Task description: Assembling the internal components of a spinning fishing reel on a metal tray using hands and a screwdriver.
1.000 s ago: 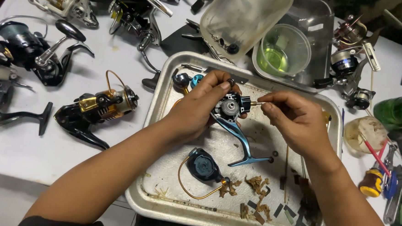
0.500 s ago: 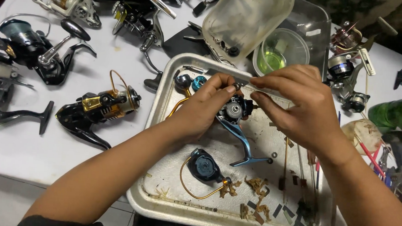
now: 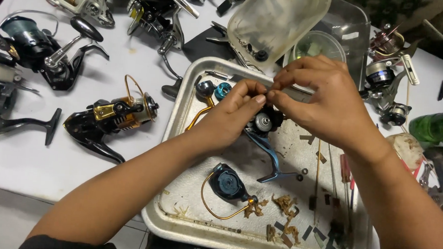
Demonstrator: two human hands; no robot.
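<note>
**Blue reel body held over metal tray, both hands engaged**

The metal tray (image 3: 183, 92) serves as reference. Above its upper middle, the left hand (image 3: 229, 117) grips a partly stripped fishing reel body (image 3: 262, 124), fingers curled closed around its dark housing. The reel body shows a round silver part at its centre, a black upper section and a slim blue foot that runs down and to the right, ending in a flat crosspiece just above the tray floor. The right hand (image 3: 318, 102) sits directly over the top of the reel body, fingertips pinched narrow and meeting the left thumb; whether a small part lies between them cannot be told.

Inside the tray, toward its lower middle, lies a dark blue rotor with a gold bail wire (image 3: 226, 183). Beside that, along the lower edge, lie brownish scraps (image 3: 283, 206). At the tray's upper left corner rests a gold handle with a dark knob (image 3: 204, 96).

Outside the tray, just left of it, a black-and-gold spinning reel (image 3: 113, 116) lies on the white table (image 3: 77, 182). Beyond the tray's top edge, a clear plastic container (image 3: 277, 21) stands tilted.
</note>
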